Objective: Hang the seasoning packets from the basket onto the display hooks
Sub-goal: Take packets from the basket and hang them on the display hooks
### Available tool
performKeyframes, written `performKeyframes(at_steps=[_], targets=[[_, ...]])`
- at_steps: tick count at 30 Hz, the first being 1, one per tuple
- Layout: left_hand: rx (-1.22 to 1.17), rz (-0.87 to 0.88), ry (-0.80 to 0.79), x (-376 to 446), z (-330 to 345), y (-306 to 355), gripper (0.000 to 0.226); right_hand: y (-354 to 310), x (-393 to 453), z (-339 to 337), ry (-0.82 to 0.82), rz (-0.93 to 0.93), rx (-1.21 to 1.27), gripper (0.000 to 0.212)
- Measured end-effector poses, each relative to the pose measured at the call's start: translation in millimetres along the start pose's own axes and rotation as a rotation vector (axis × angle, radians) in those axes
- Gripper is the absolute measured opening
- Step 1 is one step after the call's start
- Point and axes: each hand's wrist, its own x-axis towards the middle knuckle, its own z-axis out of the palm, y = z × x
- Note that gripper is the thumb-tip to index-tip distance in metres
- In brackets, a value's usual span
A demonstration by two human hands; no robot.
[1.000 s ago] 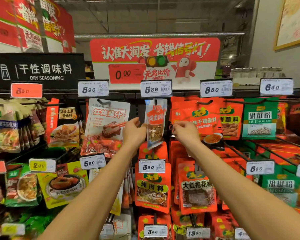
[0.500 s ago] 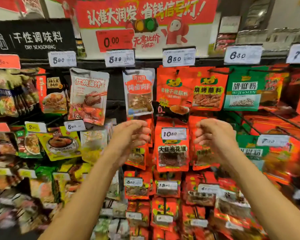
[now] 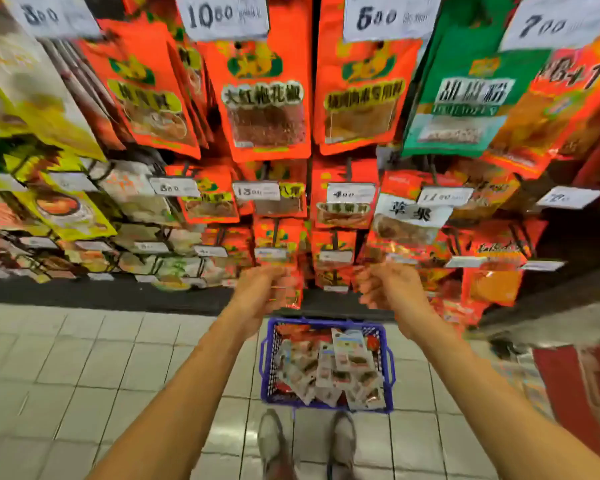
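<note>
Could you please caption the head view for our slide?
Both hands, left hand and right hand, above the blue basket of seasoning packets.

Both hands, left (image 3: 264, 292) and right (image 3: 388, 289), are hovering loosely curled and holding nothing above the blue plastic mesh basket (image 3: 267, 362) of white seasoning packets (image 3: 329, 372) sitting on the grey tiled floor (image 3: 84, 358), shoes (image 3: 274, 441) just behind it.
</note>
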Motion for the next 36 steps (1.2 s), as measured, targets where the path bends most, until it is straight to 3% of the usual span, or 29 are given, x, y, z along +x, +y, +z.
performKeyframes(at_steps=[6,8,13,16,20,25,29,33,36], targets=[[-0.005,-0.356,0.044,75.1,-9.9,-155.6,0.022,173.9,43.7,19.9,0.055,0.327,-0.077,0.023],[0.015,-0.445,0.076,106.6,-15.8,-205.9,0.013,235.2,60.1,26.2,0.067,0.420,-0.069,0.019],[-0.116,-0.622,0.142,176.4,-22.3,-305.2,0.026,366.5,111.6,33.9,0.093,0.586,-0.234,0.012],[-0.071,-0.645,0.165,221.5,-13.1,-347.9,0.022,423.0,152.4,38.4,0.131,0.509,-0.441,0.023],[0.043,-0.672,0.136,270.2,-5.8,-389.7,0.020,463.6,211.9,45.0,-0.007,0.295,-0.884,0.032],[0.144,-0.687,0.094,307.3,-0.5,-427.2,0.022,509.8,272.3,38.2,-0.332,0.148,-1.521,0.100],[0.225,-0.641,0.080,313.9,-2.4,-452.4,0.014,527.6,282.8,11.4,-0.322,0.122,-1.569,0.084],[0.353,-0.546,0.017,309.1,2.6,-464.3,0.008,504.4,252.0,7.9,-0.300,-0.092,-1.313,0.049],[0.577,-0.240,-0.130,305.2,12.9,-464.9,0.058,476.2,219.6,12.2,-0.353,-0.188,-1.183,0.037]])
